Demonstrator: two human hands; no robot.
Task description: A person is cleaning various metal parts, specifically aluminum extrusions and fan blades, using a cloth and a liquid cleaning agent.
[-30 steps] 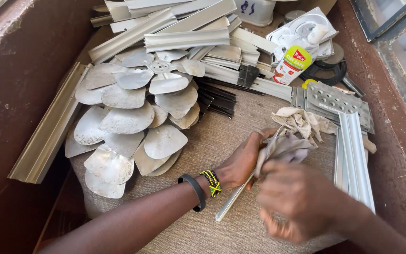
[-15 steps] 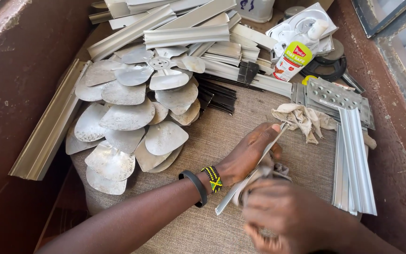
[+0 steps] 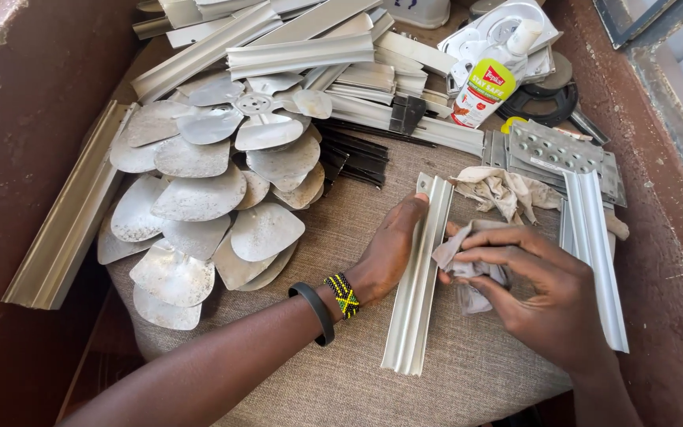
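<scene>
- The left hand lay flat, pressed against the aluminium channel.
- At its 3 o'clock, the right hand pinched a grey rag touching the channel.

Right hand covers most of grey rag; its wrist cut by bottom edge. Left hand hides part of aluminium channel edge. White container cropped at top. Lower fan blades buried under upper ones. Black strips partly hidden under blades.
</scene>
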